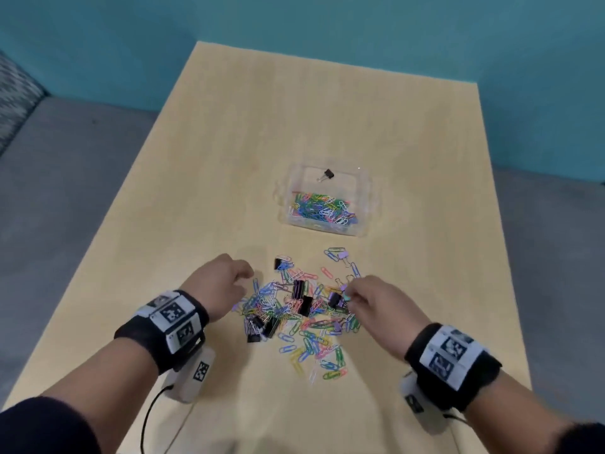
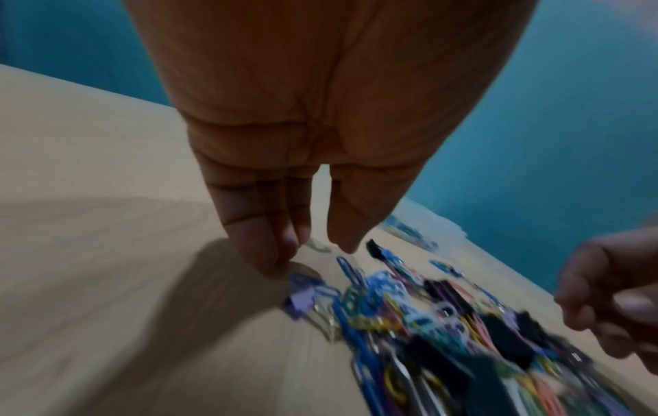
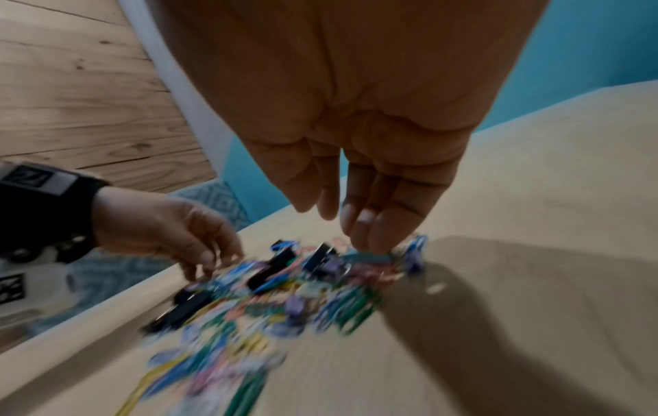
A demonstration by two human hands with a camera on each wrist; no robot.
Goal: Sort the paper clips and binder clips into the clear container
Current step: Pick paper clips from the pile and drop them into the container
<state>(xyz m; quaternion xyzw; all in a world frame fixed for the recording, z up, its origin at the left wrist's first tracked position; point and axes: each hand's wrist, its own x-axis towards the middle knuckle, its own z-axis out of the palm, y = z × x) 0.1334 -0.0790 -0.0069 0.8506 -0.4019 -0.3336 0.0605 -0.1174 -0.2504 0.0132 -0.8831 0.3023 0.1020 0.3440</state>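
A loose pile of coloured paper clips (image 1: 304,326) mixed with black and purple binder clips (image 1: 306,304) lies on the wooden table. Beyond it stands the clear container (image 1: 366,204). Its far compartment holds one black binder clip (image 1: 328,174), and its near one holds many paper clips (image 1: 322,209). My left hand (image 1: 247,276) hangs at the pile's left edge, its fingers (image 2: 270,253) pointing down to the table and holding nothing. My right hand (image 1: 348,294) reaches into the pile's right side, its fingertips (image 3: 370,242) touching clips beside a purple binder clip (image 1: 343,301). The thumb stays apart from them.
The light wooden table (image 1: 229,158) stretches bare beyond and to both sides of the container. Its left edge runs close to my left forearm. A teal wall lies behind, with grey floor on either side. Camera bands wrap both wrists.
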